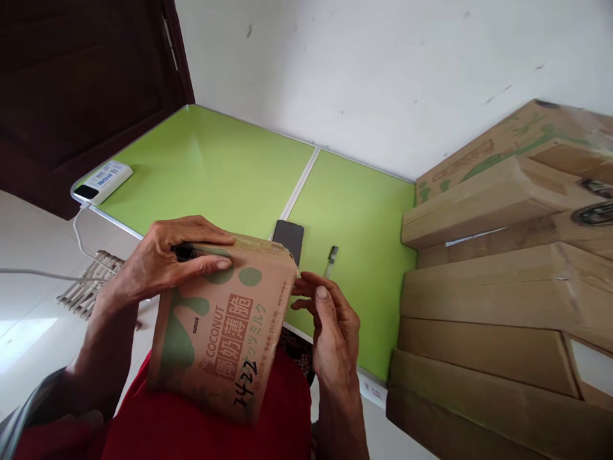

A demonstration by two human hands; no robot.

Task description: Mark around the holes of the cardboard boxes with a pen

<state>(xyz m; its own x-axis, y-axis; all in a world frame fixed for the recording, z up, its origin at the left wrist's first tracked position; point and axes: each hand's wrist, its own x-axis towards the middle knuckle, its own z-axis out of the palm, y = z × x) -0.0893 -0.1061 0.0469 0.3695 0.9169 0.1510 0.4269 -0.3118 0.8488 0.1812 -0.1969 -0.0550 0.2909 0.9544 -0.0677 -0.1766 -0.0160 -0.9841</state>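
Observation:
A brown cardboard box (225, 326) printed with "COCONUT", green shapes and a handwritten number rests on my lap, over my red clothing. My left hand (165, 259) lies over its top left edge, fingers pressed on the cardboard and around a dark marker-like object. At the box's right edge is my right hand (330, 319), fingers curled loosely and touching the corner, holding nothing I can make out. Just behind the box, a dark phone (289, 237) and a small pen (331, 259) lie on the green table (225, 172).
A white power bank (101, 181) with a cable sits on the table's left corner. Stacked brown cardboard boxes (502, 275) fill the right side. A white wall stands behind the table, a dark door (71, 83) at far left. A slatted mat lies on the pale floor.

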